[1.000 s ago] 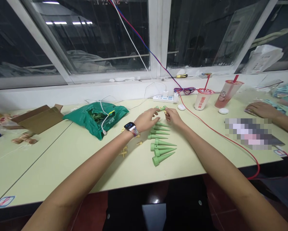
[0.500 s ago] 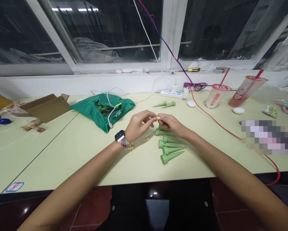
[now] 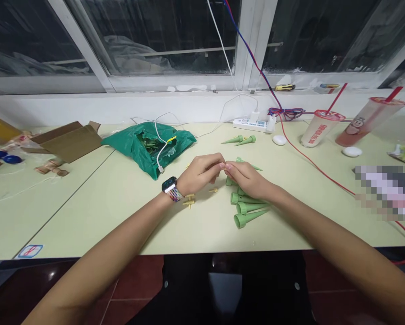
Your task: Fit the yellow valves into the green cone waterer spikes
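My left hand (image 3: 199, 174) and my right hand (image 3: 245, 178) meet at the fingertips above the pale green table (image 3: 87, 225). Whatever they pinch is small and mostly hidden by the fingers, likely a small tan plastic part. Several green plastic conical spikes (image 3: 250, 207) lie in a loose heap just below my right hand, partly covered by it. Two more green spikes (image 3: 239, 140) lie farther back. Small tan plastic parts (image 3: 189, 201) lie beside my left hand, and another (image 3: 213, 190) lies between my hands.
A green plastic bag (image 3: 148, 149) and a flattened cardboard box (image 3: 69, 141) sit to the left. A white power strip (image 3: 253, 125) stands at the back. A red cable (image 3: 317, 167) runs right, past two plastic drink cups (image 3: 320, 128). A blurred patch covers the right.
My hands have come closer, their fingertips now touching, and the small tan part is no longer visible between them. The view has shifted, so the table sits lower and farther left.
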{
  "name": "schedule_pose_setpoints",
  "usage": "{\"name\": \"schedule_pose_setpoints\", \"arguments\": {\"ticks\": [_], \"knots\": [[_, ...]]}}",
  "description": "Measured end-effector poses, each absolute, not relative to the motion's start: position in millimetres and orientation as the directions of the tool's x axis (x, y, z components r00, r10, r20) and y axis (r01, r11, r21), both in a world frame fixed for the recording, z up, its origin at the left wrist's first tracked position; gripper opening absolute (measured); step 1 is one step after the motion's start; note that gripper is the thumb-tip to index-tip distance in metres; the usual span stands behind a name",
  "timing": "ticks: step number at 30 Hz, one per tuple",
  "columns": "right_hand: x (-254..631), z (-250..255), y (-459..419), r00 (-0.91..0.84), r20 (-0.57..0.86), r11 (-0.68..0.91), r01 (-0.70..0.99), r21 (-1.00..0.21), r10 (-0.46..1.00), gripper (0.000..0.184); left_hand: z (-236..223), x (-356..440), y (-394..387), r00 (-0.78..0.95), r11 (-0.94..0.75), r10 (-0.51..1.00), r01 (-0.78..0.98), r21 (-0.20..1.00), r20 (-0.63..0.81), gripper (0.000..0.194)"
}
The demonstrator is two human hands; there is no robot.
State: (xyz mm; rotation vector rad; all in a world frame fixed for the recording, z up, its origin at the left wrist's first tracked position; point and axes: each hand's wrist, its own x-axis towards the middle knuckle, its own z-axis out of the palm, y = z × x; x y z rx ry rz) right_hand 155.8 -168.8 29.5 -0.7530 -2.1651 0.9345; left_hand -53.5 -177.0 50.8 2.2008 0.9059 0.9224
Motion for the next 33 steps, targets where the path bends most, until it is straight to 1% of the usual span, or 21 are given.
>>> {"name": "schedule_pose_setpoints", "arguments": {"ticks": [3, 5, 8, 11, 12, 13, 14, 16, 17, 18, 19, 20, 22, 25, 27, 29, 31, 33], "knots": [[156.7, 32.0, -170.5, -0.650, 0.368, 0.681, 0.325, -0.656, 0.665, 0.037, 53.4, -53.4, -177.1, 0.497, -0.444, 0.820, 0.242, 0.863, 0.283, 0.029], [157.8, 33.4, -171.4, -0.661, 0.391, 0.739, 0.390, -0.549, 0.640, 0.031, 56.4, -53.5, -175.2, 0.489, -0.342, 0.846, 0.192, 0.920, 0.212, 0.029], [158.0, 32.5, -172.6, -0.654, 0.441, 0.788, 0.474, -0.393, 0.614, 0.028, 59.8, -53.7, -171.4, 0.487, -0.238, 0.863, 0.160, 0.958, 0.133, 0.031], [156.3, 28.9, -173.3, -0.626, 0.495, 0.795, 0.524, -0.306, 0.603, 0.029, 58.6, -55.8, -168.0, 0.497, -0.199, 0.864, 0.184, 0.963, 0.083, 0.045], [155.5, 27.8, -173.4, -0.616, 0.505, 0.793, 0.529, -0.303, 0.604, 0.029, 57.5, -57.2, -167.3, 0.486, -0.233, 0.868, 0.221, 0.947, 0.100, 0.050], [154.9, 26.8, -173.2, -0.610, 0.507, 0.790, 0.528, -0.313, 0.609, 0.030, 56.4, -59.1, -166.7, 0.463, -0.303, 0.874, 0.275, 0.913, 0.150, 0.052], [154.6, 26.2, -172.7, -0.607, 0.500, 0.784, 0.525, -0.333, 0.618, 0.030, 55.5, -61.1, -166.3, 0.439, -0.394, 0.869, 0.339, 0.854, 0.227, 0.052], [154.6, 26.0, -171.0, -0.601, 0.470, 0.763, 0.515, -0.392, 0.647, 0.031, 54.7, -65.4, -165.7, 0.428, -0.573, 0.811, 0.441, 0.691, 0.399, 0.040], [155.0, 26.4, -169.7, -0.599, 0.452, 0.751, 0.507, -0.424, 0.660, 0.032, 54.7, -67.1, -165.5, 0.446, -0.637, 0.768, 0.460, 0.618, 0.459, 0.033], [155.7, 26.9, -168.3, -0.600, 0.438, 0.741, 0.494, -0.456, 0.670, 0.033, 54.7, -68.2, -165.2, 0.468, -0.681, 0.731, 0.457, 0.572, 0.496, 0.028], [156.5, 27.5, -166.9, -0.600, 0.428, 0.732, 0.478, -0.486, 0.676, 0.035, 54.7, -68.7, -164.9, 0.484, -0.707, 0.706, 0.442, 0.553, 0.517, 0.026], [157.4, 28.0, -165.5, -0.600, 0.421, 0.724, 0.463, -0.511, 0.681, 0.036, 54.4, -68.5, -164.7, 0.489, -0.717, 0.695, 0.423, 0.554, 0.527, 0.026], [159.0, 28.8, -163.4, -0.603, 0.411, 0.716, 0.442, -0.541, 0.683, 0.036, 52.6, -66.3, -164.4, 0.482, -0.688, 0.720, 0.396, 0.608, 0.500, 0.029], [160.6, 29.4, -162.4, -0.617, 0.398, 0.720, 0.452, -0.527, 0.679, 0.034, 47.8, -60.7, -165.8, 0.490, -0.587, 0.783, 0.382, 0.714, 0.382, 0.035], [161.2, 29.6, -162.9, -0.637, 0.396, 0.738, 0.459, -0.495, 0.662, 0.031, 44.5, -57.6, -167.8, 0.485, -0.564, 0.798, 0.395, 0.725, 0.357, 0.041], [161.9, 30.0, -163.2, -0.648, 0.397, 0.750, 0.464, -0.472, 0.650, 0.028, 42.4, -56.1, -170.1, 0.462, -0.567, 0.805, 0.414, 0.712, 0.372, 0.047], [162.7, 30.1, -162.7, -0.644, 0.399, 0.748, 0.465, -0.473, 0.653, 0.026, 41.4, -56.1, -171.6, 0.430, -0.557, 0.817, 0.424, 0.714, 0.383, 0.051], [163.6, 29.7, -161.3, -0.635, 0.399, 0.739, 0.463, -0.489, 0.661, 0.026, 40.4, -57.0, -171.9, 0.420, -0.565, 0.814, 0.412, 0.715, 0.401, 0.047]]}}
